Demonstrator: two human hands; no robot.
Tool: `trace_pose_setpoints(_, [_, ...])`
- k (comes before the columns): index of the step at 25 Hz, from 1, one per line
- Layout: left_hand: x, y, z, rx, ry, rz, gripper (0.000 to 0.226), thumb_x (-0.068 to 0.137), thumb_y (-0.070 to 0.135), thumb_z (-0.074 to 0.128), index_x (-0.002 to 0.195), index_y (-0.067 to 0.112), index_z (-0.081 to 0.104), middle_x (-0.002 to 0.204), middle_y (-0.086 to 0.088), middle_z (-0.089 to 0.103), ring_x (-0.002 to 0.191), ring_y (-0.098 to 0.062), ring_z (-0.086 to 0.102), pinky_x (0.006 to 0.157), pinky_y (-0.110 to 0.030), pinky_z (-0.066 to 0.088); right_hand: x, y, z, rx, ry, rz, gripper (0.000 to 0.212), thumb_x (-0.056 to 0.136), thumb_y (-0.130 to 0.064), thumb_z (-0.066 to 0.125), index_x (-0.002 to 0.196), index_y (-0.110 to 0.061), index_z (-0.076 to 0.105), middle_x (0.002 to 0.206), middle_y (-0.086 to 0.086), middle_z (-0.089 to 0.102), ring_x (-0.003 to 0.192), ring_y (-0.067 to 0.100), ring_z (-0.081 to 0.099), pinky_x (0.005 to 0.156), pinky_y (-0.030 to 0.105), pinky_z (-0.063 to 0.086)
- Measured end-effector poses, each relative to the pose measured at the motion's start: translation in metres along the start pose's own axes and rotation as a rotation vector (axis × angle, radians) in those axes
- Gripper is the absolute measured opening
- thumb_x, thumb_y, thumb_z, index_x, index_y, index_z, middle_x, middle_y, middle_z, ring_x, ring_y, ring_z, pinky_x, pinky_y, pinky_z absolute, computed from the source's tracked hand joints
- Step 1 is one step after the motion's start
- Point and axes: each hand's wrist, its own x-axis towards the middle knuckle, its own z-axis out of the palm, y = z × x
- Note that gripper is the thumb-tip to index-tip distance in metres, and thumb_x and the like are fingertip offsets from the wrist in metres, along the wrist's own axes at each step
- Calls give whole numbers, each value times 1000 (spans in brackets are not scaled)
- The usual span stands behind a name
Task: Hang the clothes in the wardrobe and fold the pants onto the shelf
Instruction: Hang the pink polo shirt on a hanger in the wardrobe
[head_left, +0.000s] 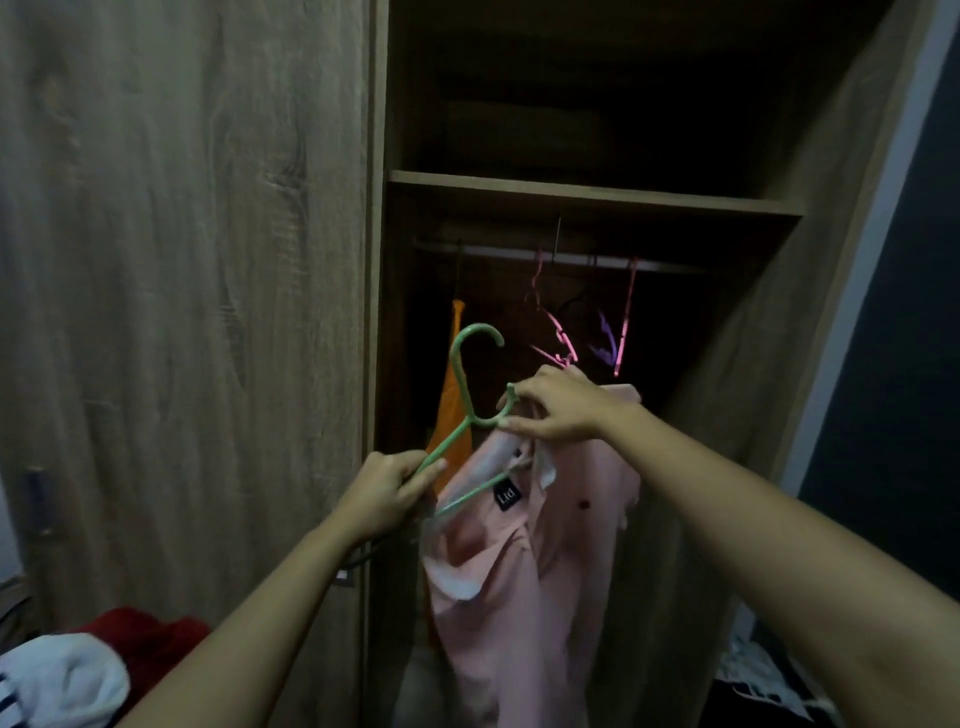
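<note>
Left hand (392, 491) clamped on lower arm of green hanger (461, 379). Right hand (558, 410) pinching hanger's other shoulder, collar of pink shirt (519, 582) bunched under fingers. Hands apart, hanger tilted with hook up-left. Shirt partly on hanger, dangling in front of open wardrobe (376, 312), below rail (571, 257). On rail: orange garment (451, 415), pink hangers (560, 335), purple hanger (605, 340). Shelf (592, 195) above rail. Red (150, 634) and white clothes (62, 680) piled bottom left.

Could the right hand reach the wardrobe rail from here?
Probably yes: the rail sits above the right hand with only pink hangers between, though that hand holds the pink shirt and green hanger.
</note>
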Motion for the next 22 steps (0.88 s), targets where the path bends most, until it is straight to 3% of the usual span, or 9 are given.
trace_pose_setpoints(3, [6,6,-2,52,50,86,31,91,52,41,74,29,54,64,13,61,59,-1,61,53,-10,42,-13,5,2,-118,245,-22,56,85,-65,24,91,-21,59,88,1,67,85,23,63,61,27,30])
trace_pose_setpoints(6, [11,3,10,453,526,141,36,90,51,44,105,20,54,105,-4,59,95,-16,58,78,-31,44,-7,15,-3,-107,363,-13,66,78,-67,15,88,-20,60,88,6,68,87,29,64,62,31,36])
trace_pose_setpoints(8, [-2,5,40,539,739,334,25,90,38,49,105,19,49,113,-13,44,101,-27,46,81,-37,38,-3,23,-9,-41,427,-6,68,80,-67,16,88,-18,62,87,9,69,85,33,64,64,36,43])
trace_pose_setpoints(10, [-18,5,82,612,622,367,20,91,39,45,102,23,50,115,-13,40,101,-28,42,78,-39,44,-4,30,-13,43,502,-26,72,83,-70,17,86,-15,64,83,11,70,80,33,65,64,39,47])
trace_pose_setpoints(12, [-17,8,112,425,310,-80,19,91,41,46,105,32,55,134,-9,32,120,-27,34,91,-45,44,-7,34,-20,107,560,-59,78,87,-68,11,76,-10,63,73,10,68,70,30,64,60,36,47])
trace_pose_setpoints(14, [1,8,115,-6,-32,-426,20,93,36,50,112,38,55,142,1,27,134,-20,28,107,-41,36,-13,35,-27,168,617,-96,77,90,-63,10,65,-8,56,58,3,57,56,21,55,54,29,37])
trace_pose_setpoints(17, [27,9,111,-314,-364,-345,54,87,17,62,137,28,42,135,12,38,129,-5,35,103,-22,33,-25,44,-37,247,702,-102,64,94,-55,17,55,-15,46,49,-16,33,52,5,38,50,24,27])
trace_pose_setpoints(19, [33,2,99,-244,-356,-324,65,81,5,64,139,20,40,132,12,38,125,-5,37,98,-14,30,-38,58,-39,240,716,-78,64,96,-52,21,52,-14,48,49,-19,34,55,7,39,49,22,25])
trace_pose_setpoints(22, [41,-3,65,-203,-189,-405,40,84,-1,62,122,9,56,124,-8,56,105,-9,59,87,-19,46,-67,89,-24,97,692,15,63,96,-48,27,51,-11,51,50,-5,43,48,12,46,50,26,32])
